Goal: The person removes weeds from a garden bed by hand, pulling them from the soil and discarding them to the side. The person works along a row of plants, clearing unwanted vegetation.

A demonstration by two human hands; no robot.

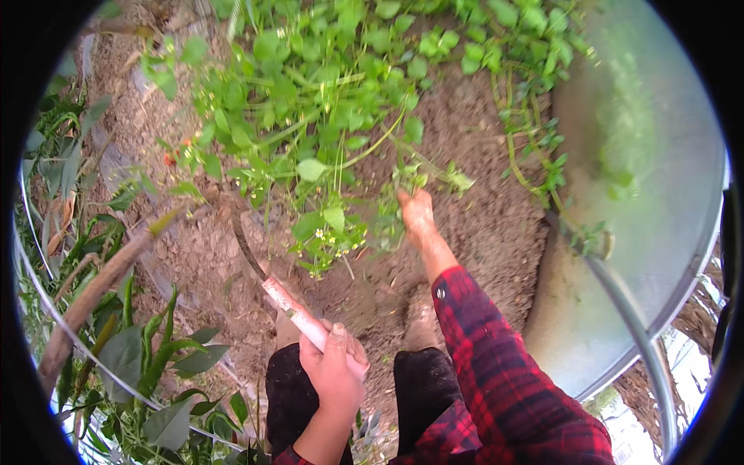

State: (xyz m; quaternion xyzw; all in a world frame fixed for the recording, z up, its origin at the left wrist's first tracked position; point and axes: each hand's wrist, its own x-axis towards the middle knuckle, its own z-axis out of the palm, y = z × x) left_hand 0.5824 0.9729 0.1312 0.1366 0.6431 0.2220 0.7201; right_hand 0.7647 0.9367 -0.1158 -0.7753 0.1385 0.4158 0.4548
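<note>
My left hand (334, 366) is closed around the pinkish-white handle of a short-handled weeding tool (296, 311). A curved, rusty metal neck (245, 241) runs up from the handle. The tool's head is hard to make out against the brown soil. Farther forward, my right hand (417, 212) grips a bunch of leafy green weed stems (395, 200), slightly blurred. Just beyond and to the left spreads a dense patch of weeds (308, 110) with small white and yellow flowers (334, 238).
Pepper plants (154, 354) with long green pods line the left side, beside a thick woody stem (99, 302) and a thin white line (110, 375). At right, translucent plastic sheeting (633, 221) rises next to a metal pipe (633, 325). Bare soil (476, 151) lies between.
</note>
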